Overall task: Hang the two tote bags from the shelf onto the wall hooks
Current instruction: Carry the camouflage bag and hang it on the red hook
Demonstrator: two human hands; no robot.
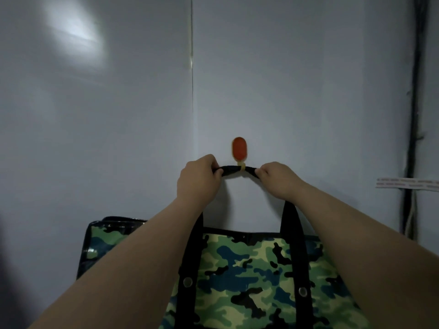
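The left hand (199, 178) and right hand (276, 178) are both clenched on the black handle (230, 170) of a camouflage tote bag (251, 276), one either side of the orange wall hook (240, 149). The handle is laid across the hook's pale prong. The bag hangs below against the grey wall (308, 79). A panel seam (192, 79) is noted left, dark cables (413, 115) right.

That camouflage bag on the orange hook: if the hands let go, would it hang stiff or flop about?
Probably fairly stiff: the bag has a glossy, coated look and its top edge stays straight. The black strap looks soft, bending over the hook between the left hand and right hand. It might swing some, hanging from one point.
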